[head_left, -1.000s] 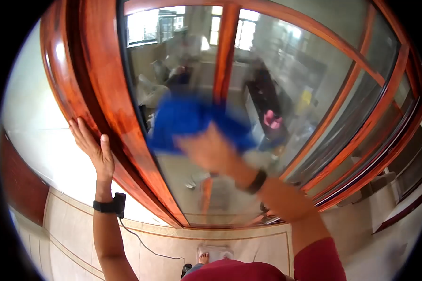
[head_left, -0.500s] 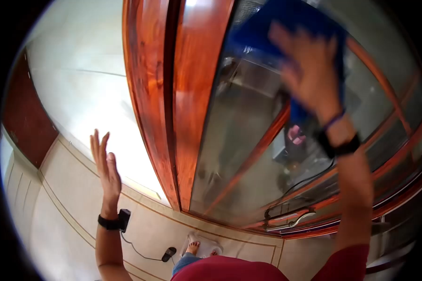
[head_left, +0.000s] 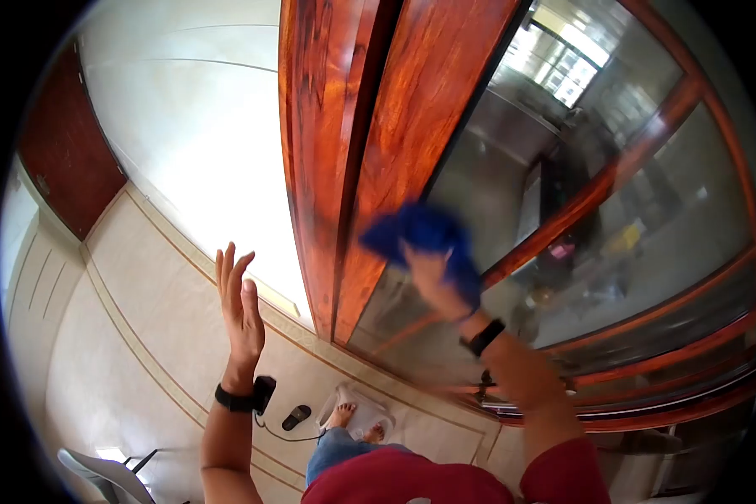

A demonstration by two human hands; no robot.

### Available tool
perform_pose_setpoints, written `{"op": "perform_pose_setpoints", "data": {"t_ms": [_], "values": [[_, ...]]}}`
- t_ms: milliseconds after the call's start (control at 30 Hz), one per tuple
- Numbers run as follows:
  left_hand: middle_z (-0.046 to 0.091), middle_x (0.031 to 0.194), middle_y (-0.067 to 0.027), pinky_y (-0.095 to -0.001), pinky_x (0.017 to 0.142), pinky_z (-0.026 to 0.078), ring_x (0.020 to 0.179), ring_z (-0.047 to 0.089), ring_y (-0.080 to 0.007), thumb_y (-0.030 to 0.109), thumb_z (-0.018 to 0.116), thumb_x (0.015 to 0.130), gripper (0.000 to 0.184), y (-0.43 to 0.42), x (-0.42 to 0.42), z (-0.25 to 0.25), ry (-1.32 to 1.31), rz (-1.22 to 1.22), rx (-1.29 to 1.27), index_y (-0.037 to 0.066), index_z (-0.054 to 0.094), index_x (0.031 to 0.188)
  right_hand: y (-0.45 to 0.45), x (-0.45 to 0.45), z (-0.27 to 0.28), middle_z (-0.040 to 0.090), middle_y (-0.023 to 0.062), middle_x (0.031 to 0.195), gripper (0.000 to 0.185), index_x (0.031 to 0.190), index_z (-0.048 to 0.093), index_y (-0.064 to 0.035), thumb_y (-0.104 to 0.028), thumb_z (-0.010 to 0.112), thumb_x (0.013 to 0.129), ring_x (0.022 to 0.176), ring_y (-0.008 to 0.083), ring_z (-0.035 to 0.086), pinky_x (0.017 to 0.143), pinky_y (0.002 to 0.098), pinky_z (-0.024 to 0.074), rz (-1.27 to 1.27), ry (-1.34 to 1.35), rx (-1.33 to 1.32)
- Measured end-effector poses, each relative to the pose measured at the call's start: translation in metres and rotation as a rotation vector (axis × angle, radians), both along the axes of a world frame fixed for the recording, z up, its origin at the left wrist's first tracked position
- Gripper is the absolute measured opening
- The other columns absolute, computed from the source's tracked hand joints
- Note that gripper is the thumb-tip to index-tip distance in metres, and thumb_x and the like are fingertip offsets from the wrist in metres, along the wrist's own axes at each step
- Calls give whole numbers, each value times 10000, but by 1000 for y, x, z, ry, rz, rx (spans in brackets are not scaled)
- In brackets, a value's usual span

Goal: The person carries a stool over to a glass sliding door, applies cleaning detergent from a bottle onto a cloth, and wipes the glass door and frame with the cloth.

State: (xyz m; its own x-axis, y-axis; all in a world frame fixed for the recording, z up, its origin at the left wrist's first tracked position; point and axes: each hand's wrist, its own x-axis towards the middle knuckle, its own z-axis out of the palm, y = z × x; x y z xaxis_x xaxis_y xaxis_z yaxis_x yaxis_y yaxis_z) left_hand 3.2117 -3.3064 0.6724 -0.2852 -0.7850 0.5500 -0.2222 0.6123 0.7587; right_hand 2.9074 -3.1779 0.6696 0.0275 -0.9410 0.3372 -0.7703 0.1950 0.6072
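Observation:
My right hand (head_left: 435,281) presses a blue cloth (head_left: 428,231) against the lower left part of a glass pane (head_left: 496,181) and its reddish wooden frame (head_left: 424,92). Hand and cloth are blurred by motion, and part of the cloth hangs beside the wrist. My left hand (head_left: 242,307) is raised in the air in front of the white wall (head_left: 202,151), its fingers stretched out and touching nothing. A black band with a small device is on the left wrist, a black band on the right.
Below, my bare feet stand on a pale platform (head_left: 361,412). A black slipper (head_left: 296,417) lies beside it on the tiled floor (head_left: 134,336). A chair (head_left: 105,475) is at the lower left, and a dark red door (head_left: 67,151) at the far left. A cable runs from the left wrist.
The view has turned left. My left hand has come off the wooden frame. My right hand moved the cloth up the glass, then down to its lower left part.

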Motion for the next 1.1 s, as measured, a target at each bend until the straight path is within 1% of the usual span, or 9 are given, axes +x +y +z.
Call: {"op": "perform_pose_setpoints", "data": {"t_ms": [67,133,233,333,367,467,600,800,1100], "values": [[352,1469,-167,-459,1129,177,1418,187,-338,282,357,1013,391,7,17,-14,-29,11,68,19,569,1211,50,-13,-85,595,92,1206,372,1265,542,-86,-255,507,936,1034,263,591,956,412,427,-50,-1320,198],[391,1444,-169,-449,1126,186,1410,207,-344,252,389,1008,342,14,38,-28,-68,32,68,28,595,1163,74,18,-82,614,93,1153,350,1217,565,-34,-254,480,957,1045,223,590,911,311,462,149,-1799,-15],[421,1421,-168,-455,1120,197,1405,219,-346,256,423,1003,315,14,64,-40,-100,94,164,38,622,1114,91,8,-39,605,93,1172,370,1269,526,-42,-229,480,954,1064,211,581,946,318,439,124,-1726,109],[453,1391,-163,-444,1103,236,1391,249,-347,266,430,1006,311,12,61,-32,-60,149,188,43,625,1102,99,-35,-9,611,92,1119,426,1324,477,-73,-184,502,913,1011,227,594,960,322,423,346,-1068,-71],[453,1387,-170,-444,1100,242,1388,255,-352,258,431,1005,307,11,51,-28,-60,124,157,35,619,1100,92,-51,32,591,89,1104,523,1350,437,-84,-137,538,840,1005,243,574,961,309,412,85,-384,254],[434,1396,-182,-454,1100,239,1386,250,-364,230,427,1003,292,13,4,13,-34,14,6,18,598,1107,55,-13,201,548,40,1085,664,1365,462,-235,-185,655,732,988,265,489,1065,572,177,223,-274,-297],[361,1449,-179,-493,1107,200,1408,179,-378,263,418,1004,336,38,-52,81,105,-175,-199,-1,563,1152,9,29,328,541,81,1134,695,1363,463,-178,-209,677,703,1001,272,486,1050,566,233,419,-36,-713],[267,1511,-172,-508,1125,132,1419,134,-383,289,428,990,418,2,-117,136,157,-41,-535,38,474,1321,27,-20,415,534,86,1126,556,1256,541,-108,-222,620,717,1018,295,464,1066,530,221,560,-79,-845],[122,1551,-181,-514,1132,80,1430,90,-368,359,447,972,639,-48,-159,158,109,193,-714,50,207,1478,242,-91,459,485,132,1327,507,1369,448,-181,-324,508,887,1213,331,439,1051,575,220,-45,350,-1114]]}}
